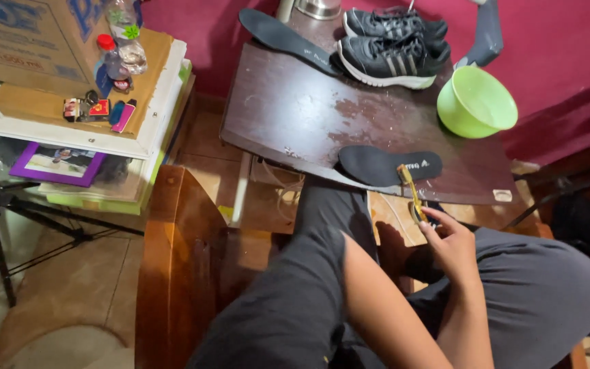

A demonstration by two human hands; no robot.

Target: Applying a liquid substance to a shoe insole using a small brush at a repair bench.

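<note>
We are holding a yellow-handled brush (pixel 412 193) in our right hand (pixel 453 247), fingers (pixel 430 231) clamped around the lower end of its handle, with the head pointing up toward the dark insole (pixel 385 165) lying at the near edge of the worktop (pixel 295 113). The brush tip is meeting the insole's near rim, just right of its middle. Our left hand is not showing; only a forearm is crossing our lap, so we cannot tell how its fingers stand.

To work well here, we are judging that the insole needs steadying, since it is overhanging the near edge and could slide off under pressure. Short strokes along its length, away from the edge, seem safer. A second insole (pixel 285 37) and a pair of black sneakers (pixel 394 44) are resting at the far edge, and a green bowl (pixel 476 102) is sitting at the right edge.
</note>
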